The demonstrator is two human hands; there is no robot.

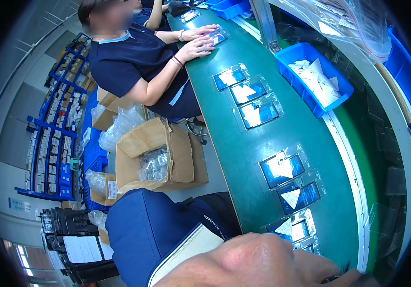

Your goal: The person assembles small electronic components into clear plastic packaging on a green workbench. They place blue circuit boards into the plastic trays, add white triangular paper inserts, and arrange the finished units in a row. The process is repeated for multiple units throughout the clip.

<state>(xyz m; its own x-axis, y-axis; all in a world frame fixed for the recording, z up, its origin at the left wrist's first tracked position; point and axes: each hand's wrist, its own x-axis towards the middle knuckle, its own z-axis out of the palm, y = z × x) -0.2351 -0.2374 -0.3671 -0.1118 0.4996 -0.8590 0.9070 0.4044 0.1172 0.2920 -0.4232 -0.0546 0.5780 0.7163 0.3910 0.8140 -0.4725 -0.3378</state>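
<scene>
Neither my left hand nor my right hand is in view. On the green worktop [224, 143], flat clear plastic pouches lie in two groups, each pouch with a dark blue rectangular item inside. Close to me are a pouch [273, 178], another pouch [311, 192] with a white triangular slip [290, 198] on it, and more at the lower edge, partly hidden. Farther along lie three more, the nearest of them a glossy pouch [267, 114]. Beyond these, a co-worker's hands [198, 47] rest on a pouch [221, 37].
A blue bin [295, 90] of white paper slips stands along the worktop's right side. Left of the worktop, an open cardboard box [186, 153] holds clear plastic packs. A co-worker in a dark top [124, 62] sits farther along. Blue shelving [55, 138] stands at the left.
</scene>
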